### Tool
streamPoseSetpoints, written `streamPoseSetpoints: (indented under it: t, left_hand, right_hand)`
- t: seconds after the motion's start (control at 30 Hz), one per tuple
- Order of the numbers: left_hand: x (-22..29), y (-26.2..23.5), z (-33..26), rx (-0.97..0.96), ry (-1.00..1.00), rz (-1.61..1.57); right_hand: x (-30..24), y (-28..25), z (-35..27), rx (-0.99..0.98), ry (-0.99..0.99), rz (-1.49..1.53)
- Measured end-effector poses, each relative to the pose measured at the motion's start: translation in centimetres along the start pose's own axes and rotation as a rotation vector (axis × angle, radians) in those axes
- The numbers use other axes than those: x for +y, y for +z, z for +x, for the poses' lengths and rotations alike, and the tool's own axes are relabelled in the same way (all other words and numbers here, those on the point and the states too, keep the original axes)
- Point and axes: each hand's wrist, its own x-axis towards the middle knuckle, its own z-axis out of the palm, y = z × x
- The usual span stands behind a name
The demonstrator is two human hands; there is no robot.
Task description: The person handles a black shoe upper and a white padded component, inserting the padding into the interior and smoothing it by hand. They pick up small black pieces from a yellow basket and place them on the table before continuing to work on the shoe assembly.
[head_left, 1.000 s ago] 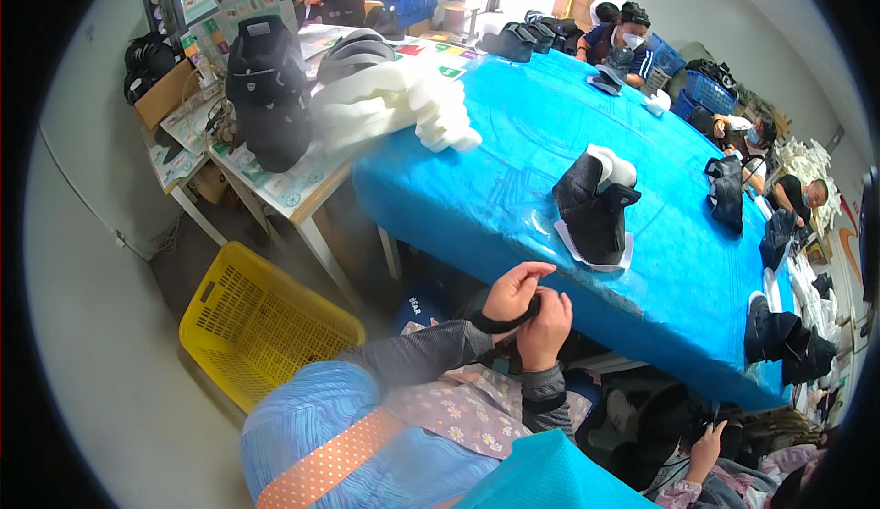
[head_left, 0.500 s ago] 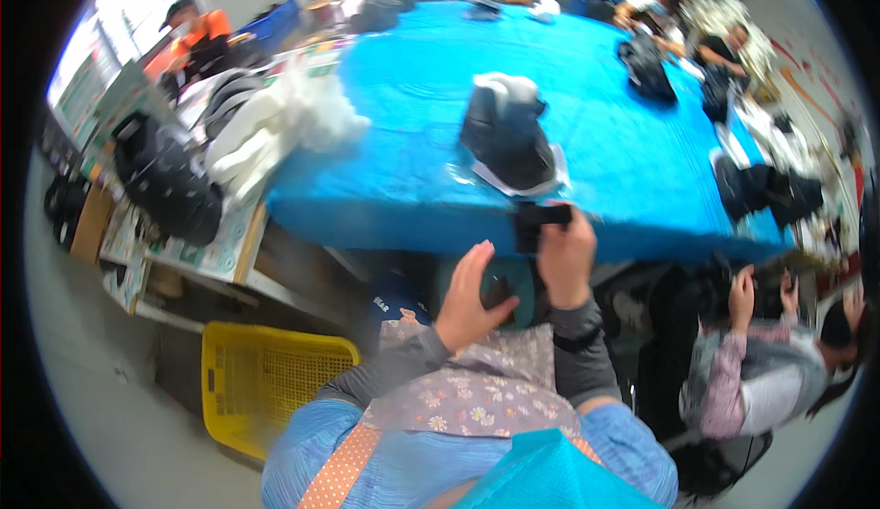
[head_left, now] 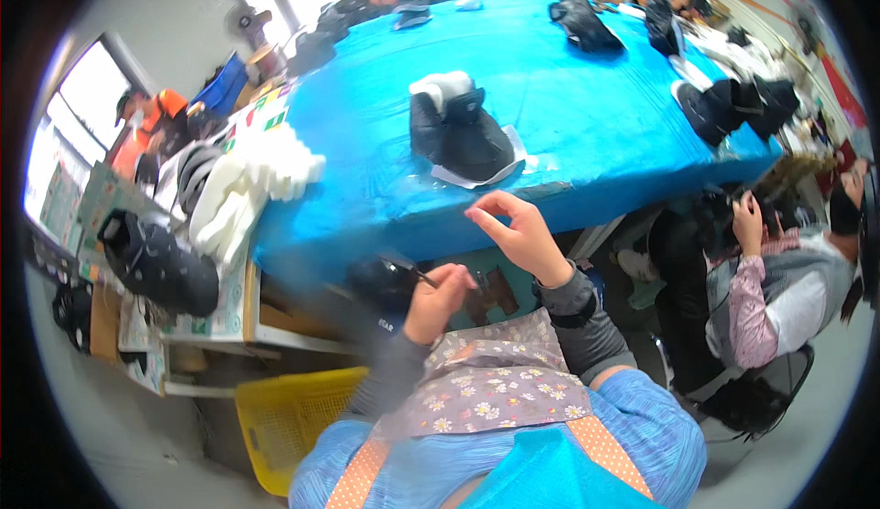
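Note:
My left hand (head_left: 438, 303) is closed above my lap, its fingers round a slim dark stick-like thing (head_left: 420, 274) that points away to the upper left. What kind it is, blur hides. Higher and to the right, my right hand (head_left: 522, 234) is raised near the table's front edge with thumb and forefinger pinched together. Anything between those fingertips is too small to make out. Beyond it, a black shoe-like piece (head_left: 463, 142) with a white padded top stands on a white sheet on the blue-covered table (head_left: 357, 156). A dark brown piece (head_left: 495, 293) lies below my hands.
A yellow plastic basket (head_left: 284, 417) stands on the floor at my left. White padding (head_left: 229, 206) and a black piece (head_left: 160, 266) lie on the left-hand table. A co-worker in a pink sleeve (head_left: 752, 316) sits close at my right; others work round the far side.
The black strap-like piece has left my right hand, which now pinches its fingertips. My left hand has closed on the slim dark thing. The view has turned rightward.

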Motion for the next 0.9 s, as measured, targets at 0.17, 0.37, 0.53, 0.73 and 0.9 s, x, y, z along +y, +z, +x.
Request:
streamPoseSetpoints:
  t: [0.17,0.37,0.53,0.73,0.9]
  left_hand:
    - [-1.3,-9.1,-2.7,0.443,-0.065,0.058]
    - [-8.3,-15.3,-10.3,0.835,-0.12,-0.227]
    - [-19.1,-19.3,-17.4,1.265,-0.194,-0.175]
    - [-33.7,-22.5,-26.2,1.468,-0.48,-0.206]
    - [-40.1,-24.5,-31.2,1.509,-0.706,0.135]
  right_hand:
    - [1.0,-1.4,-2.1,-0.06,0.112,-0.019]
    - [2.3,-1.7,-2.8,-0.214,0.26,0.022]
    - [3.2,-0.7,-2.6,-0.448,0.32,-0.121]
    - [2.8,1.8,-1.3,-0.6,0.341,-0.194]
    - [2.1,3.1,-1.0,-0.72,0.332,-0.269]
